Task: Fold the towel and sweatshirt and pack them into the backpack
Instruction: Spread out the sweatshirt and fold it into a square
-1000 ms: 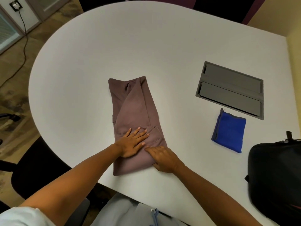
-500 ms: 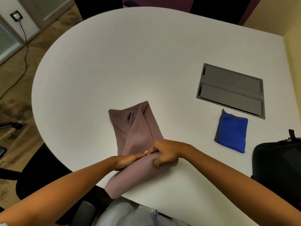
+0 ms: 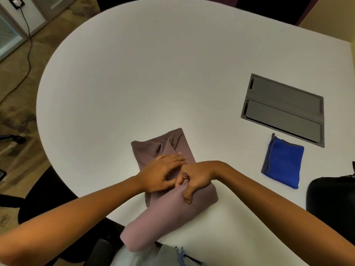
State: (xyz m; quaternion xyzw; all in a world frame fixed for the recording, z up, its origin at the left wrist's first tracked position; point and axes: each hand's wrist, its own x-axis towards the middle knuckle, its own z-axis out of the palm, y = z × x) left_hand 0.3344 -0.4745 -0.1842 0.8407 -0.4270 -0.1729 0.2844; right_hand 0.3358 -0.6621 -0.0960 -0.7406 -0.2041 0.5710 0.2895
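- Sweatshirt point(image 3: 169, 208): mauve, folded into a long narrow strip on the white table point(image 3: 153, 73). Its near end hangs past the table edge toward the person. Its far end, showing the neckline, lies flat beyond the fingertips of both hands.
- Right hand point(image 3: 194, 179): fingers curled, gripping a raised fold of the sweatshirt. The thumb presses on the near face of that fold; the knuckles face away from the person.
- Left hand point(image 3: 161, 171): lying on the sweatshirt just beside the right hand, on its left. Fingers point(image 3: 178, 157) extended and relaxed, flat on the cloth and pointing toward the right. The thumb is tucked close to the right hand's fingers; contact between the two hands cannot be confirmed.
- Towel point(image 3: 282, 162): blue, folded into a rough square, flat on the table well apart from the right hand, on its right side. Neither hand touches it.
- Backpack point(image 3: 330, 198): black, at the right edge of view, to the right of the right forearm and just beyond the towel's near corner. Only part is visible; whether it is open cannot be determined.
- Grey recessed panel point(image 3: 284, 110): set into the table top, beyond the towel, far from both hands.
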